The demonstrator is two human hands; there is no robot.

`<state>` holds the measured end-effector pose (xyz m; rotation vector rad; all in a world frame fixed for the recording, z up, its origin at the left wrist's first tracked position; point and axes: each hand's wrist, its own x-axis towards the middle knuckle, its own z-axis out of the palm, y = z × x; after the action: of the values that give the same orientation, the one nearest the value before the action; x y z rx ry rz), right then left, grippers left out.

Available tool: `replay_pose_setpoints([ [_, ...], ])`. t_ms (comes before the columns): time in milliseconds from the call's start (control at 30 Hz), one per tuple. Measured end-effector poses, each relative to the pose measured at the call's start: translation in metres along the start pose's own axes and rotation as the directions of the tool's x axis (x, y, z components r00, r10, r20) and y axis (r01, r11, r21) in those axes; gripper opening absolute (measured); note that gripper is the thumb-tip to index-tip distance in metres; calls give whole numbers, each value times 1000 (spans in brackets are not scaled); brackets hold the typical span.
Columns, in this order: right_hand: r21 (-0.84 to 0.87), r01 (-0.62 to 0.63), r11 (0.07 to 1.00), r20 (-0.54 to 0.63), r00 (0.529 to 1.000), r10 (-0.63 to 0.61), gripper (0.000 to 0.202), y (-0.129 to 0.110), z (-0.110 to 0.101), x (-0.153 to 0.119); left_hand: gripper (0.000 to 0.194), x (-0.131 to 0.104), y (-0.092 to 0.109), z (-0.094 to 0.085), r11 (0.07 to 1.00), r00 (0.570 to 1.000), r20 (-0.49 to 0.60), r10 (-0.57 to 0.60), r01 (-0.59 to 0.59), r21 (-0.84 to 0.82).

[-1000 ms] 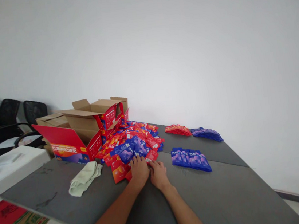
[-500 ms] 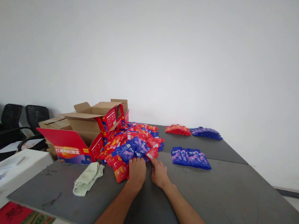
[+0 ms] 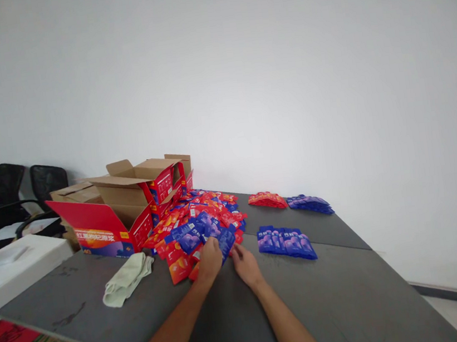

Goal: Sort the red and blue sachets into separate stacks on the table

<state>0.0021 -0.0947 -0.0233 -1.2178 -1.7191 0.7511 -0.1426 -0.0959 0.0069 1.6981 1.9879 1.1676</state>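
My left hand (image 3: 210, 258) is closed on a blue sachet (image 3: 226, 242), which is tilted up at the front of a mixed heap of red and blue sachets (image 3: 208, 210). Just to the right, my right hand (image 3: 246, 265) is beside the blue sachet's lower edge, its fingers loosely bent and apart, and I see nothing held in it. Red sachets (image 3: 179, 263) lie by my left wrist. A row of overlapping blue sachets (image 3: 286, 242) lies right of my hands. Farther back are a fanned red row (image 3: 266, 200) and another blue row (image 3: 309, 204).
Open red cartons (image 3: 101, 230) with brown insides stand left of and behind the heap. A pale folded cloth (image 3: 127, 278) lies on the dark grey table (image 3: 334, 303). Black chairs (image 3: 47, 186) and a white surface (image 3: 34, 261) are at the left. A white wall runs behind.
My left hand has lifted a blue sachet up at the heap's front edge. My right hand has drawn slightly back from a red sachet. The view has shifted a little.
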Motion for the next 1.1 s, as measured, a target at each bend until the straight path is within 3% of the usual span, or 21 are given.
replay_pose_setpoints([
  [67, 102, -31, 994, -11, 999, 32, 39, 0, -10, 0, 31, -1, 5, 12, 984, 1000, 25, 4, 1, -176],
  [167, 121, -73, 990, -73, 994, 82, 45, 7, -28, -2, 26, -5, 14, 31, 939, 996, 73, 47, -19, -343],
  [367, 140, -53, 989, -199, 977, 80, 43, 23, -65, -6, 32, -5, 32, 66, 926, 988, 119, 98, -47, -375],
  [533, 193, -107, 975, -158, 978, 139, 42, 25, -85, -12, 35, -6, 46, 89, 853, 989, 112, 98, -25, -521],
  [700, 233, -149, 961, -189, 962, 195, 40, 28, -92, -17, 38, -12, 55, 96, 803, 973, 209, 100, 45, -594],
  [800, 111, -138, 984, -290, 943, 165, 37, 28, -92, -17, 37, -16, 56, 96, 825, 985, 164, 53, 50, -563],
  [900, -40, -128, 991, -357, 928, 106, 35, 27, -93, -19, 43, -23, 61, 97, 871, 993, 98, 67, -10, -492],
  [1100, -191, 77, 978, -306, 942, -134, 23, 16, -94, -25, 33, -40, 79, 100, 772, 939, 253, 235, -22, -636],
])
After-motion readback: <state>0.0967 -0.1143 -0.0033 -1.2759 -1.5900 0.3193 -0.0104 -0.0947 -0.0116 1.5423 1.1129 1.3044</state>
